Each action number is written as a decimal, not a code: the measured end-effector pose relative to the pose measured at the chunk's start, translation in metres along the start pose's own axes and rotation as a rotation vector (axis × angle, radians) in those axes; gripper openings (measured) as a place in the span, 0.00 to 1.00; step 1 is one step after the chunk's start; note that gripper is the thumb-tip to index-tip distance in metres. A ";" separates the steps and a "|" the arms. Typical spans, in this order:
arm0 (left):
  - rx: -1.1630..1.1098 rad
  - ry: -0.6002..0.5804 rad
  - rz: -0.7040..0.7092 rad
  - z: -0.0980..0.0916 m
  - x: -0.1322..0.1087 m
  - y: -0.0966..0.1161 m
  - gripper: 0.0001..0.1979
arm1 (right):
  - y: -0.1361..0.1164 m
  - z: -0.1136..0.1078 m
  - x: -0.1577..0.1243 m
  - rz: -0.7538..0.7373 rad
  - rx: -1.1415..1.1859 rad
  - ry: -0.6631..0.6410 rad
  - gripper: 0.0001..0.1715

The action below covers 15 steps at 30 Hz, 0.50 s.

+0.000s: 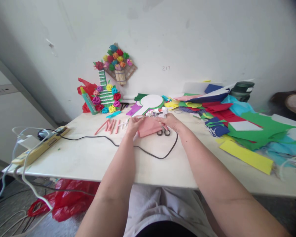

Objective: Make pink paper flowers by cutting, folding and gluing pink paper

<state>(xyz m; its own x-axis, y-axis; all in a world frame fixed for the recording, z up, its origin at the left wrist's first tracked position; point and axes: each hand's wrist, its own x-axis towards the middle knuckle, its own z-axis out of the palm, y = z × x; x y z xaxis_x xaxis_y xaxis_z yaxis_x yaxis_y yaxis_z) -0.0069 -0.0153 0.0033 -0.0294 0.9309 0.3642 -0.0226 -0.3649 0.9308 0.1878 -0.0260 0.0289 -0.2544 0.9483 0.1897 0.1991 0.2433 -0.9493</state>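
Note:
My left hand (134, 125) and my right hand (171, 121) both grip a pink paper sheet (149, 126) near the middle of the white table (88, 158). The left fingers pinch its left edge; the right fingers curl over its right side. A white glue gun (158, 113) lies just behind the sheet. Black-handled scissors (163, 132) rest under my right hand. Several rolled pink paper sticks (108, 126) lie to the left of my left hand.
A black cord (148, 152) loops across the table to a yellow power strip (39, 146) at the left edge. Coloured paper sheets (241, 126) pile up on the right. Paper flower crafts (108, 95) and a green glue bottle (88, 100) stand by the wall. A red bag (69, 200) lies on the floor.

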 end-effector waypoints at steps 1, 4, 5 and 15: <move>-0.002 0.002 0.002 0.000 0.000 0.000 0.18 | 0.000 0.000 0.000 0.005 0.004 0.004 0.20; -0.001 0.004 0.003 0.000 -0.001 0.002 0.20 | 0.000 -0.002 0.000 0.028 0.003 0.016 0.19; 0.001 0.005 0.005 0.000 -0.002 0.002 0.20 | 0.000 -0.002 0.000 0.034 0.000 0.016 0.19; 0.008 -0.005 0.019 -0.001 0.001 -0.001 0.18 | 0.007 -0.010 0.001 0.059 0.009 0.048 0.20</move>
<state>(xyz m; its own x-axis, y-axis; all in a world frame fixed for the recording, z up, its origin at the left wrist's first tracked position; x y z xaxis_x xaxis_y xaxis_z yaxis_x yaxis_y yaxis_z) -0.0080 -0.0144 0.0023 -0.0250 0.9240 0.3816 -0.0142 -0.3820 0.9241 0.1979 -0.0211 0.0248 -0.1971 0.9697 0.1443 0.2036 0.1845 -0.9615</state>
